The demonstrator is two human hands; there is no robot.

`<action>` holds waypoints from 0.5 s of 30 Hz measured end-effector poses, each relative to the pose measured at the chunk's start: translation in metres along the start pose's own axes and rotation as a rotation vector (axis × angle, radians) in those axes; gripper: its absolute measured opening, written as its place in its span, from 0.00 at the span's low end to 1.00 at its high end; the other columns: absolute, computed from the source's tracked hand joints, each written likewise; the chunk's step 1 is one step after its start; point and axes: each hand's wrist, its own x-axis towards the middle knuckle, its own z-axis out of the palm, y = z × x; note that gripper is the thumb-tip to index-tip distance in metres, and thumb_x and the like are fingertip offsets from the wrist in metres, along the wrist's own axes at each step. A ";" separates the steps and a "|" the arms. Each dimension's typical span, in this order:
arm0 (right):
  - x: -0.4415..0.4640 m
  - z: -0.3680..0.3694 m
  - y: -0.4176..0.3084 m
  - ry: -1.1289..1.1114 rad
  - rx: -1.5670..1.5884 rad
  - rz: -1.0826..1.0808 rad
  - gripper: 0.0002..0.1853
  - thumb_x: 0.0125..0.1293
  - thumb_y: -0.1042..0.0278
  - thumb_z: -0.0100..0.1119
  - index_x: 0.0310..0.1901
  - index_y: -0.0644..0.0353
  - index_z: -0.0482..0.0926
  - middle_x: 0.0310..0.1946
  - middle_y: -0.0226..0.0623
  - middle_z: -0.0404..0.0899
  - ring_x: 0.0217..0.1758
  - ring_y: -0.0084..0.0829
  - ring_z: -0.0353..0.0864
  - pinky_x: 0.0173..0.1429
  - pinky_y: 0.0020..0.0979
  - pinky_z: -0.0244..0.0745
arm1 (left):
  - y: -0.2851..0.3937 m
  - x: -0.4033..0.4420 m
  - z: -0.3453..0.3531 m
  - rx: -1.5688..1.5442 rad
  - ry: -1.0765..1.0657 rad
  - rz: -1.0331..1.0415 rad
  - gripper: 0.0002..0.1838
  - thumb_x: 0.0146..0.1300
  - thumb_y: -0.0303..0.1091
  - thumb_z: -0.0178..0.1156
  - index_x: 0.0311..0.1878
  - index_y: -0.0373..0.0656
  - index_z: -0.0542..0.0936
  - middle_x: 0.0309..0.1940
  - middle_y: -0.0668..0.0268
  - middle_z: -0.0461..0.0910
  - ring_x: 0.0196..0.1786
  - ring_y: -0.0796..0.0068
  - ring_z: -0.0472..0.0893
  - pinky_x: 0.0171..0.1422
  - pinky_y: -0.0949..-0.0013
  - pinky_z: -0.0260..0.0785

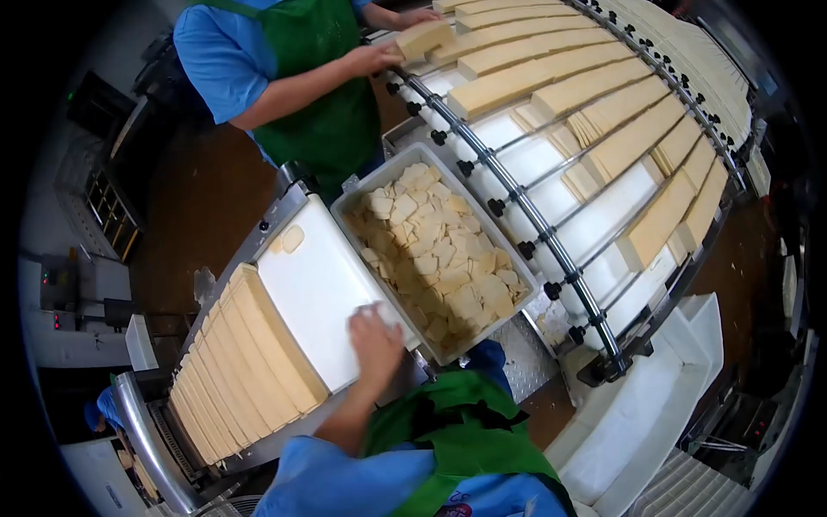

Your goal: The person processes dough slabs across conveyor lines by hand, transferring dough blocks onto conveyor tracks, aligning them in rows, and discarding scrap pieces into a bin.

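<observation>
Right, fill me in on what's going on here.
The wearer's left hand, slightly blurred, is at the near edge of a white surface, with nothing visible in its grip; the right hand is out of view. A row of stacked pale sheets lies along that surface. Beside it, a grey bin holds loose pale pieces. Farther off, a co-worker's hands are at a pale stack by a lane-divided table, its lanes partly filled.

The apron [482, 444] is green, the sleeve [353, 482] light blue, the flat pieces [426, 250] cream, the belt [312, 280] white
</observation>
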 end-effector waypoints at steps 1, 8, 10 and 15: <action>-0.010 0.001 -0.001 -0.019 -0.023 0.002 0.31 0.57 0.56 0.51 0.59 0.68 0.62 0.50 0.49 0.71 0.45 0.41 0.77 0.38 0.37 0.75 | -0.018 0.002 -0.004 0.071 -0.107 -0.175 0.33 0.56 0.43 0.63 0.63 0.39 0.65 0.59 0.43 0.62 0.62 0.43 0.61 0.61 0.45 0.63; -0.059 0.005 -0.006 -0.169 -0.154 -0.010 0.31 0.55 0.59 0.51 0.59 0.68 0.62 0.49 0.49 0.71 0.46 0.42 0.76 0.42 0.38 0.75 | -0.024 0.034 -0.006 -0.196 -0.539 -0.311 0.22 0.59 0.48 0.61 0.44 0.37 0.72 0.38 0.47 0.79 0.38 0.47 0.81 0.46 0.52 0.71; -0.068 0.000 -0.006 -0.195 -0.174 -0.015 0.31 0.55 0.59 0.51 0.59 0.68 0.62 0.49 0.48 0.71 0.47 0.42 0.76 0.43 0.39 0.75 | -0.012 0.043 0.003 -0.190 -0.302 -0.150 0.17 0.61 0.42 0.61 0.40 0.37 0.72 0.25 0.51 0.80 0.36 0.51 0.81 0.43 0.54 0.71; -0.085 -0.015 -0.005 -0.254 -0.240 -0.007 0.32 0.53 0.61 0.51 0.59 0.68 0.62 0.49 0.48 0.71 0.48 0.43 0.76 0.45 0.40 0.75 | 0.026 0.056 0.032 -0.721 -0.163 -0.098 0.13 0.58 0.33 0.63 0.41 0.35 0.72 0.38 0.50 0.80 0.39 0.53 0.80 0.43 0.60 0.71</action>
